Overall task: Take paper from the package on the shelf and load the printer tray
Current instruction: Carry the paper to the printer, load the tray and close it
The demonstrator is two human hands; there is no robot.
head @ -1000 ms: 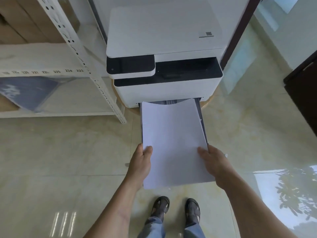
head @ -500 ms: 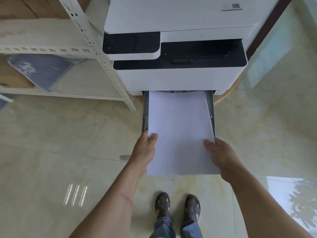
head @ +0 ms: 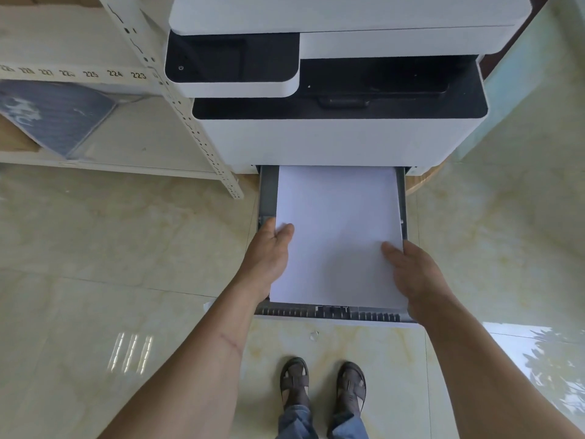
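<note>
1. A white metal shelf is standing at left on the glossy tiled floor.
2. The left hand is gripping the paper stack lying in the open printer tray.
3. The right hand is clasping the stack's right edge.

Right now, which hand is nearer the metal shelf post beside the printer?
Left. The left hand grips the paper stack's left edge, just below and right of the shelf post. The right hand holds the stack's far edge, farther away.
</note>
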